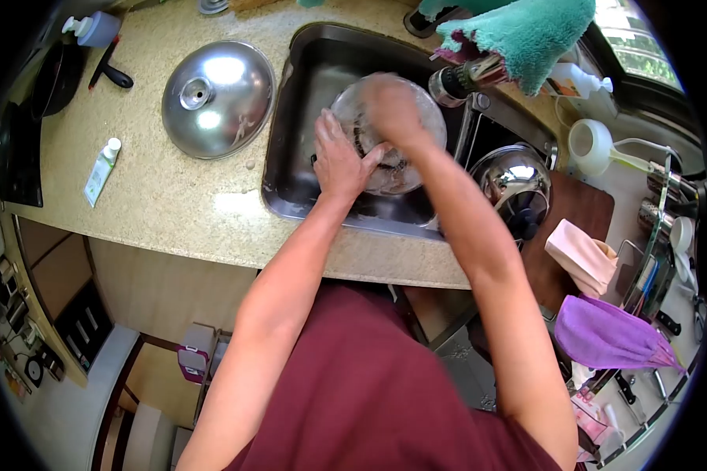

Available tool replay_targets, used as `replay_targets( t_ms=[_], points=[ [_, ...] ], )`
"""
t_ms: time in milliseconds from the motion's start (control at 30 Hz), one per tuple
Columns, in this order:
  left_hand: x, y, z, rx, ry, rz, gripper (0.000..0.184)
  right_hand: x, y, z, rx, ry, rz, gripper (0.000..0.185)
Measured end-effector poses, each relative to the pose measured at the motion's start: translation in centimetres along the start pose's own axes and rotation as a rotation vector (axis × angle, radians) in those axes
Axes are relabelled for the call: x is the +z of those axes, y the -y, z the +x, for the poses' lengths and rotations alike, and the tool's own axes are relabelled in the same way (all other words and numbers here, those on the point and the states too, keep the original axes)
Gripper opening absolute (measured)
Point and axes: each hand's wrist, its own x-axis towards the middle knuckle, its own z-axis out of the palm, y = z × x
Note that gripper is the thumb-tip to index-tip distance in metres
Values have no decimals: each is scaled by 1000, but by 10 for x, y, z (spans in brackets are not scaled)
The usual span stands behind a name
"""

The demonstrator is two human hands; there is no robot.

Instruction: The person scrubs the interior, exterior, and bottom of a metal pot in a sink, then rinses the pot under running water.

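Observation:
A round, translucent dish or lid lies in the sink, with a whitish film and dark marks on its surface; I cannot tell which it is. My left hand rests against its left edge, fingers stretched out and the thumb spread over the surface. Above the same piece is my right hand, smeared by motion. Its fingers, and anything under them, cannot be made out. The dark metal sink surrounds the piece.
A domed steel lid lies on the counter left of the sink, near a tube. Right of the sink are a shiny metal pot, a brown board and a purple cloth. A teal cloth hangs beside the faucet.

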Motion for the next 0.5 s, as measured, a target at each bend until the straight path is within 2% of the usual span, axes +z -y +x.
replay_targets(
  t_ms=[100, 133, 167, 200, 267, 300, 367, 467, 500],
  points=[
    [0, -4, 7, -40, -47, -12, 118, -23, 6, 12, 303, -41, 311, 15],
    [1, -3, 8, -45, -46, -12, 118, -20, 22, 13, 158, -3, 198, 16],
    [2, 0, 8, -53, -34, -107, 121, -15, 26, 12, 162, 2, 201, 16],
    [3, 2, 6, -58, -21, -199, 123, -10, 29, 13, 131, 82, 156, 15],
    [6, 2, 4, -25, -39, -153, 125, 1, 29, 20, 67, 236, 63, 14],
    [6, -1, 2, -51, -51, -84, 124, -20, 15, 39, 252, 465, 59, 12],
    [-2, -10, 7, -120, -24, -31, 124, 1, -23, 22, 362, 159, 194, 11],
    [10, 2, 7, -36, -55, 13, 125, 6, 29, 11, 6, 116, 79, 12],
    [7, 4, 10, -68, 26, -110, 126, 3, 39, 10, 12, 198, 165, 11]
  ],
)
